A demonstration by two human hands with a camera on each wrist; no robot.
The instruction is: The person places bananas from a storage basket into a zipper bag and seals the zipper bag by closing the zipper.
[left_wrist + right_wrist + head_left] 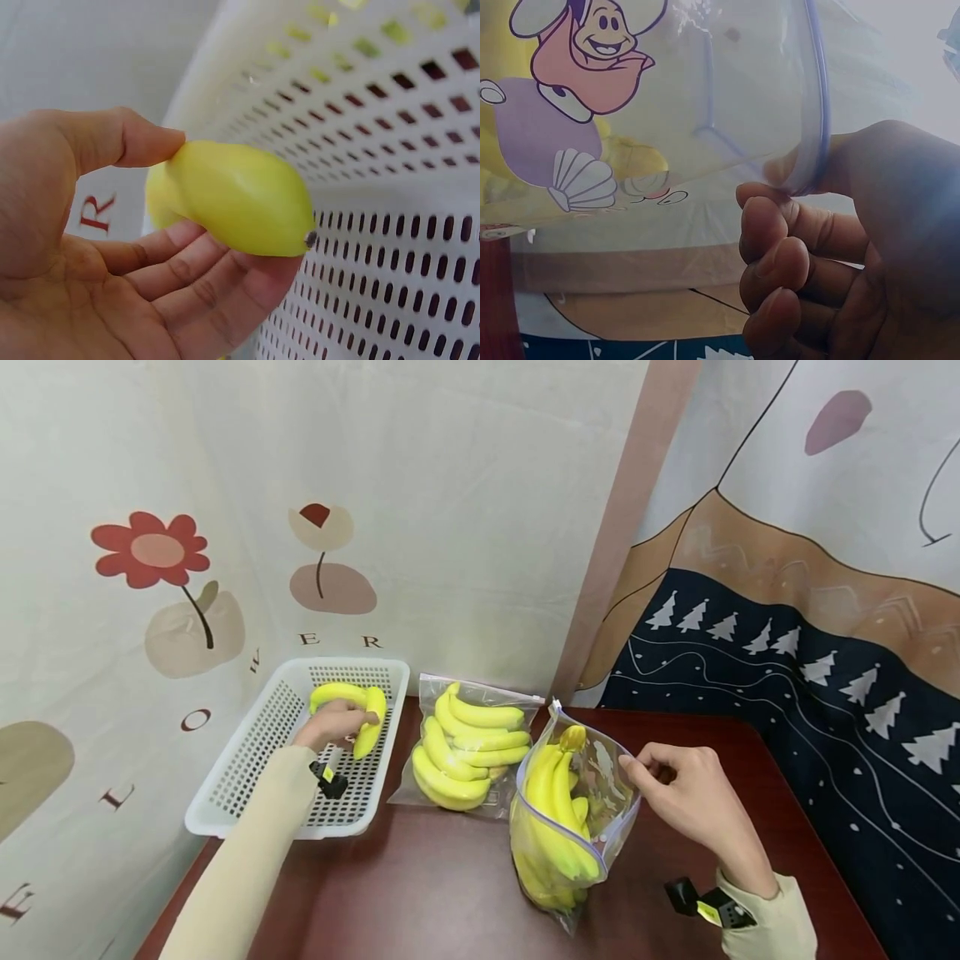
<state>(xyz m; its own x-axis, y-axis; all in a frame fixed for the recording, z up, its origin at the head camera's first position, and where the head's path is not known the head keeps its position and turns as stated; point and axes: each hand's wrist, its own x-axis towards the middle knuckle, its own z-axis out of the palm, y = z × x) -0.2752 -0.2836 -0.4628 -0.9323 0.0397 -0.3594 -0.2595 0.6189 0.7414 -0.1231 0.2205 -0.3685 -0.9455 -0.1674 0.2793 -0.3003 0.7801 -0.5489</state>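
Note:
My left hand (336, 724) grips a yellow banana (372, 706) inside the white basket, thumb on one side and fingers beneath it. In the left wrist view the banana (244, 195) points its dark-tipped end toward the perforated wall. Another banana (334, 692) lies behind it in the basket. With thumb and forefinger, my right hand (686, 789) pinches the purple-edged rim of a clear zip bag (611, 768), whose mouth gapes. Bananas (555, 802) fill much of that bag. Close up in the right wrist view, the bag (742, 90) carries a cartoon print.
The white basket (251, 760) stands at the left of the dark red table (420, 885). Between it and the gaping bag lies a second clear bag (431, 689) with several bananas inside. A printed curtain (465, 527) hangs behind the table and along both sides.

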